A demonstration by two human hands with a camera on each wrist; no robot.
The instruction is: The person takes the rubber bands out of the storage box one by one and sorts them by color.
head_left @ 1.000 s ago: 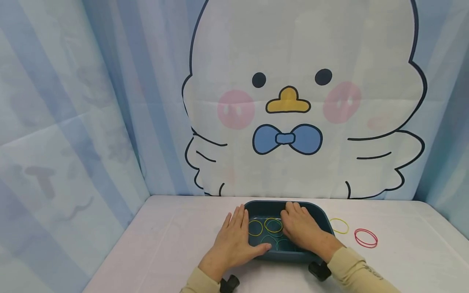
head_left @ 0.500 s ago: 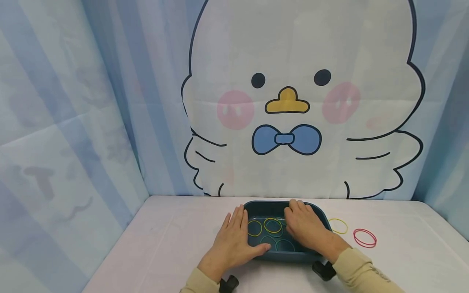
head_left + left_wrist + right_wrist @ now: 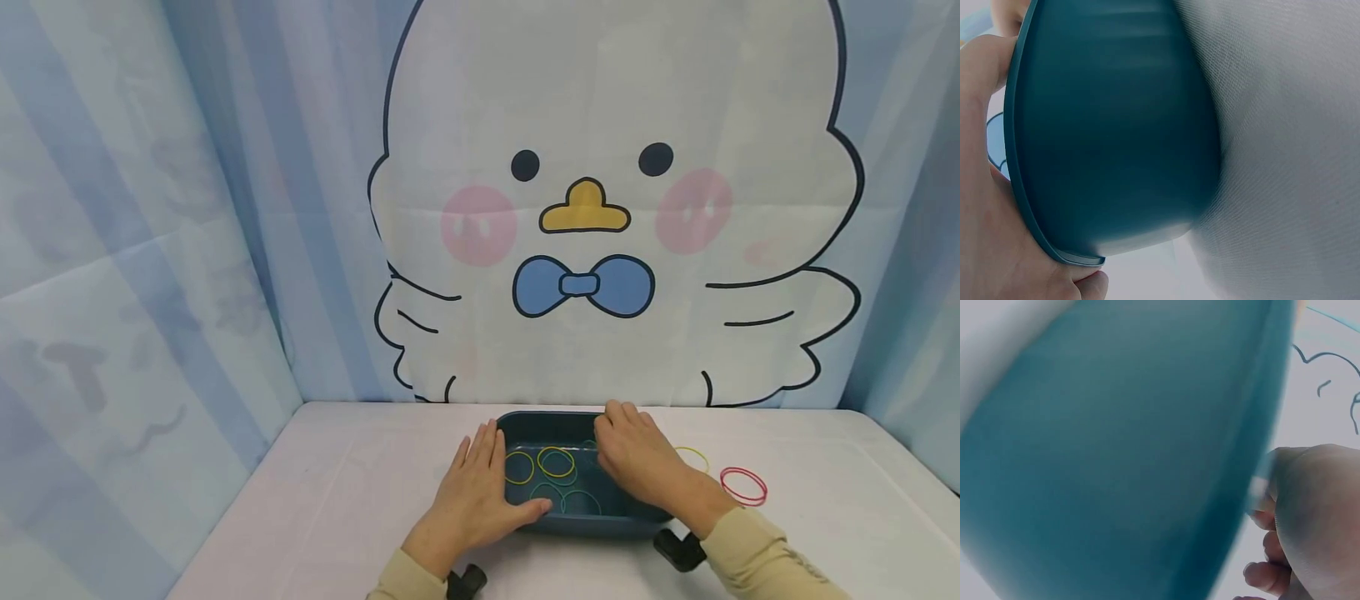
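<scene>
In the head view a dark teal plastic tray [image 3: 577,526] stands on the table, holding several thin bands, among them a yellow band [image 3: 519,452] and a green band [image 3: 582,492]. My left hand [image 3: 476,492] lies along the tray's left side, fingers straight, thumb stretched over the front rim. My right hand [image 3: 645,454] is over the tray's right part, its bent fingertips by the far rim. Curled fingers [image 3: 1267,577] show beside the rim in the right wrist view; I cannot tell whether they hold anything. In the left wrist view the tray's outer wall [image 3: 1116,125] fills the middle.
To the right of the tray, on the white tablecloth [image 3: 360,483], lie red bands [image 3: 742,469] and a yellow band [image 3: 703,456], partly behind the right hand. A curtain [image 3: 420,333] with a cartoon bird hangs behind the table.
My right hand has shifted right across the tray, uncovering more of its inside and a green arc near the fingers. My left hand has stayed on the tray's left side.
</scene>
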